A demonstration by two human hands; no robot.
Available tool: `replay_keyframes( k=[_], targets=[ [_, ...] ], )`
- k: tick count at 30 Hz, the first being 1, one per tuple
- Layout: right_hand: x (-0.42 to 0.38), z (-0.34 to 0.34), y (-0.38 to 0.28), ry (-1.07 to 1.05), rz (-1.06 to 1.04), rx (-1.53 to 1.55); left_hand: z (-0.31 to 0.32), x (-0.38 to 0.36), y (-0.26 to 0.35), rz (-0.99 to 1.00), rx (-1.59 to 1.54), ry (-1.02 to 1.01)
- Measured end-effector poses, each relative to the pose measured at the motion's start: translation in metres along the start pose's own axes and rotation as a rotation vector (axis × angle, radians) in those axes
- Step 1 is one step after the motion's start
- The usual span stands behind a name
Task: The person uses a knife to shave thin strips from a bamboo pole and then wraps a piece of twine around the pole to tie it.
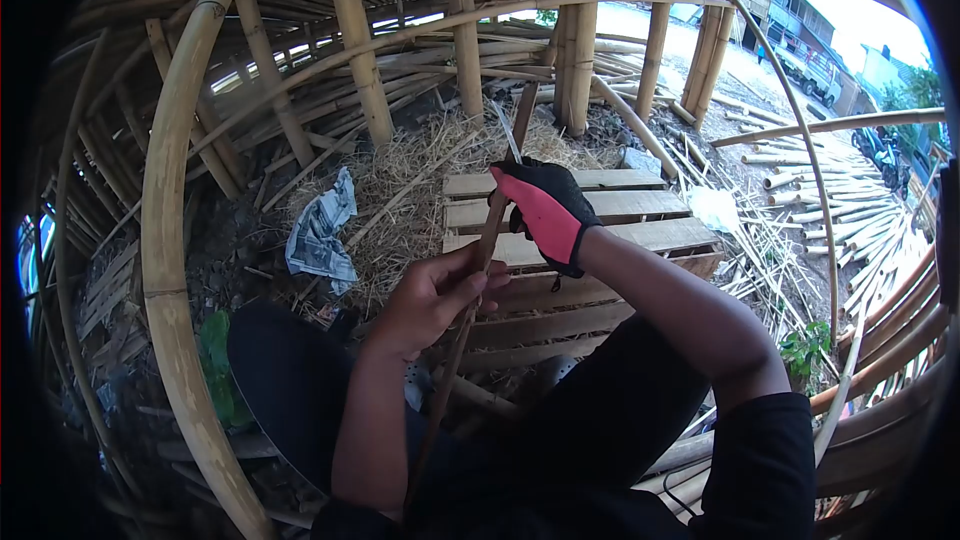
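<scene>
A long, dark brown bamboo strip (487,240) runs slantwise from near my lap up past both hands. My left hand (435,295), bare, has its thumb and fingers closed round the strip's middle. Higher up, my right hand (545,208) wears a pink and black glove and is closed on a knife. The pale, narrow knife blade (502,122) sticks up out of the glove, lying close beside the strip. Its handle is hidden inside the glove. Below the right hand stands a low wooden slatted crate (580,210).
Straw (420,175) covers the ground beyond the crate, with a crumpled newspaper sheet (323,235) at left. A thick bamboo pole (170,210) rises close on my left. Bamboo posts (578,40) stand ahead, and cut bamboo poles (840,210) lie piled at right.
</scene>
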State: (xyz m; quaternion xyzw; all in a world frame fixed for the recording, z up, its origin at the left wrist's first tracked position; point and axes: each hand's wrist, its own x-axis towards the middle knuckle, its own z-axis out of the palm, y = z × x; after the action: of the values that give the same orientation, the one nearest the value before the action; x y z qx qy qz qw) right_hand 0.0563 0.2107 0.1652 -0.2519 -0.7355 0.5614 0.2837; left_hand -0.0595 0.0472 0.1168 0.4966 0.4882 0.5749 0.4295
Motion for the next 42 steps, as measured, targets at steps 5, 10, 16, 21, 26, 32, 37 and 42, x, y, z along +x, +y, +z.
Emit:
replay_keyframes(
  k=[5,10,16,21,26,32,37,42],
  targets=[
    [-0.001,-0.001,-0.001,-0.006,-0.035,-0.077,-0.001,-0.001,0.003,-0.14,-0.271,0.064],
    [0.005,-0.005,-0.001,-0.039,0.061,-0.183,-0.008,0.0,-0.013,-0.211,-0.429,-0.013],
    [-0.01,-0.015,-0.014,-0.038,-0.058,-0.214,0.002,-0.004,-0.013,-0.2,-0.418,0.082],
    [-0.03,-0.021,-0.023,-0.198,-0.005,-0.302,-0.001,-0.009,-0.014,-0.245,-0.504,0.163],
    [-0.04,-0.033,-0.015,-0.416,-0.313,-0.588,-0.004,-0.011,-0.02,-0.257,-0.498,0.213],
    [-0.045,-0.04,-0.006,-0.296,-0.744,-0.94,-0.001,-0.012,-0.018,-0.261,-0.574,0.181],
    [-0.052,-0.034,-0.012,-0.277,-0.798,-1.111,0.004,-0.009,-0.022,-0.373,-0.62,0.18],
    [-0.049,-0.032,0.002,-0.181,-0.751,-1.192,0.01,-0.006,-0.027,-0.401,-0.427,0.148]
  ],
)
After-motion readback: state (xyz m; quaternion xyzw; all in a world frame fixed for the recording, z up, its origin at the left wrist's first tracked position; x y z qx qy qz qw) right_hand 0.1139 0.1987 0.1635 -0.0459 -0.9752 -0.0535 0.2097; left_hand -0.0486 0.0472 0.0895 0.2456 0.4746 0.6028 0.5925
